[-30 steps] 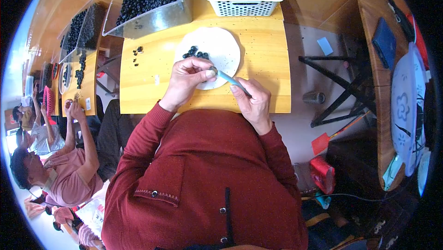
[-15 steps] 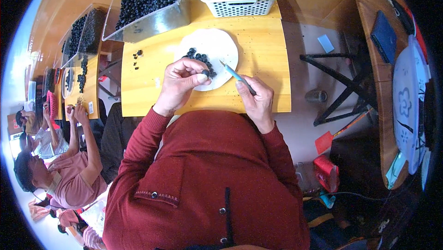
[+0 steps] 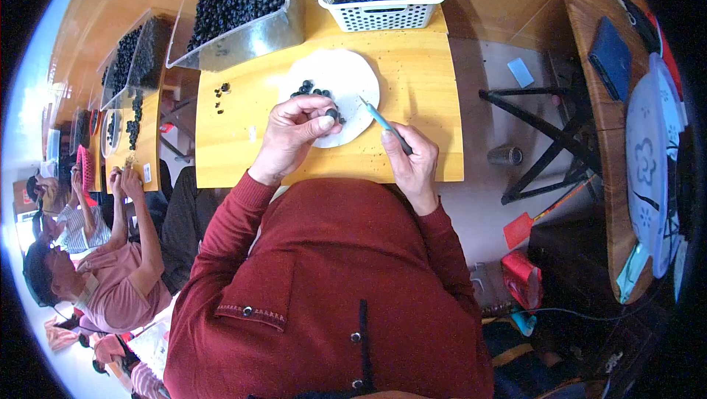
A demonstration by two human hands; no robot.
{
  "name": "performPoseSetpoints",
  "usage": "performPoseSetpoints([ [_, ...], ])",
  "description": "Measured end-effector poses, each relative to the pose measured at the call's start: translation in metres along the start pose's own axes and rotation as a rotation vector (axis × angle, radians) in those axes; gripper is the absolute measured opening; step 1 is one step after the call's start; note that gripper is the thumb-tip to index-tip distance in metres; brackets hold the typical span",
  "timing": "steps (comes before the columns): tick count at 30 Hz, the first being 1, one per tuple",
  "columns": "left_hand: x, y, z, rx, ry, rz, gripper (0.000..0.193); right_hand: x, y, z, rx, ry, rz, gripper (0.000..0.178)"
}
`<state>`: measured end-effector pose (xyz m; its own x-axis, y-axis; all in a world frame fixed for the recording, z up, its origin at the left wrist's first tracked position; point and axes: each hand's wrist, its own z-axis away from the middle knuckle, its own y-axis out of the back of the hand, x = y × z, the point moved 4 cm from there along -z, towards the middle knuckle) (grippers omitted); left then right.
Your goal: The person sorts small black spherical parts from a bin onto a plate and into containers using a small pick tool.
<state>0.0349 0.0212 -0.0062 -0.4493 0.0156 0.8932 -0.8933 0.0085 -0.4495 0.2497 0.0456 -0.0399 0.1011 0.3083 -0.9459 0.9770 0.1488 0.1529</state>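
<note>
one berry (image 3: 332,114) in left hand (image 3: 289,137)

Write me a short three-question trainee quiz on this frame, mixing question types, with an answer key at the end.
1. True or false: the white perforated basket stands to the right of the clear bin.

2. Multiple choice: what does the right hand hold?
A) a spoon
B) a light blue pen-like tool
C) a drinking cup

3. Short answer: does the tip of that tool touch the dark round piece pinched in the left hand?

Key:
1. True.
2. B.
3. No; a gap shows between them.
</note>
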Motion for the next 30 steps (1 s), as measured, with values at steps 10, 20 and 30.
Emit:
performPoseSetpoints([
  [10, -0.006, -0.008, -0.003, -0.072, 0.077, -0.270, 0.018, 0.007, 0.003, 0.003, 0.035, -0.058, -0.077, 0.027],
  [20, -0.009, -0.010, -0.005, -0.079, 0.126, -0.374, 0.013, 0.009, 0.007, 0.002, 0.090, -0.092, -0.156, 0.028],
  [30, 0.001, -0.011, -0.020, -0.002, 0.053, -0.415, 0.008, 0.011, 0.008, 0.004, 0.143, -0.112, -0.191, 0.027],
])
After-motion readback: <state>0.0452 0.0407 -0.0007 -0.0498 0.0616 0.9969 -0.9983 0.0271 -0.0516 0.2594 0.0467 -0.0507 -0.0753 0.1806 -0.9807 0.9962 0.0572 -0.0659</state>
